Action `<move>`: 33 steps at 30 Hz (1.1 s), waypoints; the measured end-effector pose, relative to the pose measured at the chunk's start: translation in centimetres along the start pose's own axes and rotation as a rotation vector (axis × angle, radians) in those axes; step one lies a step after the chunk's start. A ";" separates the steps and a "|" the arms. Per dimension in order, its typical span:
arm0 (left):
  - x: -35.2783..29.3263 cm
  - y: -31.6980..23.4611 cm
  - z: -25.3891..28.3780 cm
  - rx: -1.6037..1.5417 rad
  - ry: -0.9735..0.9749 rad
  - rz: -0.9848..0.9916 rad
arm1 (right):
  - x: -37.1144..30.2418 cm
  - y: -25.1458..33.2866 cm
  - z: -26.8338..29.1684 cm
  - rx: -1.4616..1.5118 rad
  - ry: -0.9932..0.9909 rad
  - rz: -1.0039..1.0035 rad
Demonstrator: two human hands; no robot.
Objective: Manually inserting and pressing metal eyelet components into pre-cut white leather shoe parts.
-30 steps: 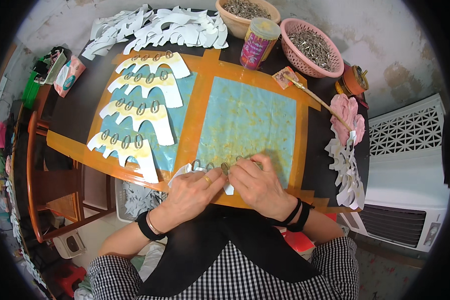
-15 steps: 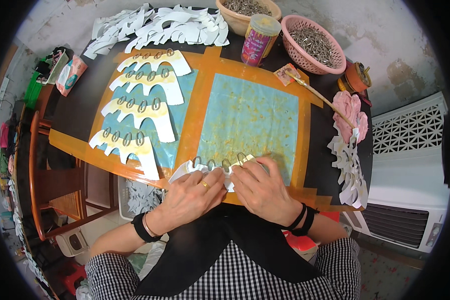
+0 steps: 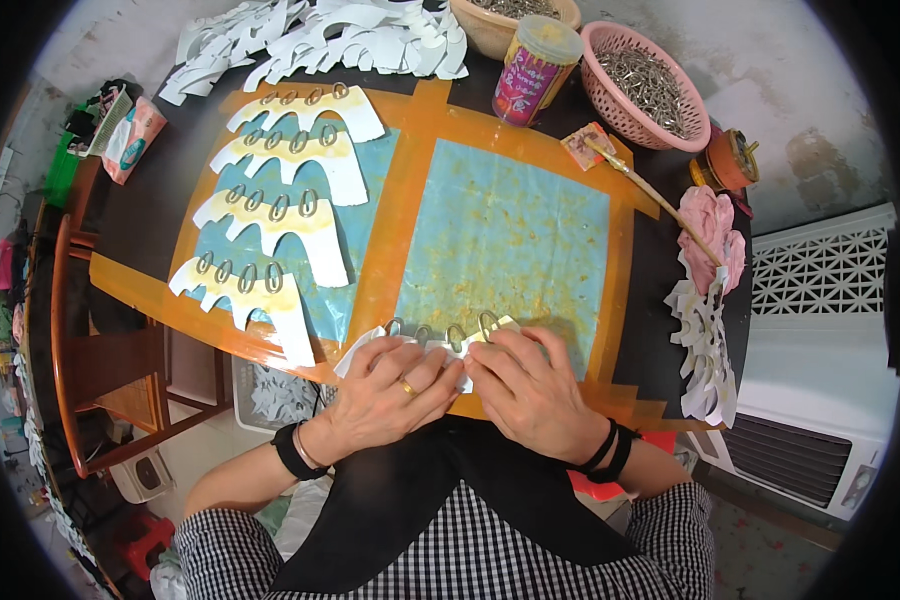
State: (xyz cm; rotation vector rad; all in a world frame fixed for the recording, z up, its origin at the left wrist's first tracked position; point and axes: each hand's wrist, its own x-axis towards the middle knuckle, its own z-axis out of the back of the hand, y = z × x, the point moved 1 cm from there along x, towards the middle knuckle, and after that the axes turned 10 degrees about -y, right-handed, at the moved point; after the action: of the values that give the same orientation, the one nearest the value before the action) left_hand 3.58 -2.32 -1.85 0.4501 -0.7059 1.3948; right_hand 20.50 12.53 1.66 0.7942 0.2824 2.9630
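Note:
At the table's near edge, my left hand [image 3: 398,386] and my right hand [image 3: 523,380] are both closed on one white scalloped piece [image 3: 361,351]. Metal oval rings [image 3: 456,337] stick up along its far edge, and some yellow shows near the right hand. The fingers cover most of this piece. To the left lie several similar white scalloped pieces [image 3: 322,247], yellow-smeared along the top, each with oval rings on it. Just beyond my hands is a blue sheet [image 3: 510,230] spotted with yellow and framed by orange-brown tape [image 3: 380,235].
White cut pieces [image 3: 370,45] are heaped at the back. A pink basket [image 3: 698,120] of metal parts, a purple can [image 3: 532,75] and a brush [image 3: 660,200] on a pink cloth [image 3: 708,225] sit at back right. More white pieces [image 3: 708,370] lie at right; a wooden chair [image 3: 100,380] stands left.
The view has shifted slightly. My fingers have moved a little on the white scalloped piece, which both hands still hold at the same place.

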 end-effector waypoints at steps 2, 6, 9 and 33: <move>-0.5 0.0 -0.5 -0.028 0.016 0.025 | 0.2 -0.1 -0.2 0.011 -0.001 -0.017; 0.4 0.6 -0.7 -0.127 0.050 0.111 | 0.7 -0.6 -0.3 0.068 0.020 -0.025; 1.1 0.8 -0.5 -0.167 0.062 0.135 | 1.6 -1.3 0.0 0.079 0.048 -0.007; 0.1 0.4 -0.2 -0.081 -0.141 0.017 | 3.6 -3.1 -0.8 0.392 0.194 -0.200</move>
State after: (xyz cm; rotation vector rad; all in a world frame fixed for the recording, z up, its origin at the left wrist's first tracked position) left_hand 3.23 -2.04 -1.95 0.4830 -0.8794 1.3545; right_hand 17.04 15.84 2.13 0.4668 0.9166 2.8278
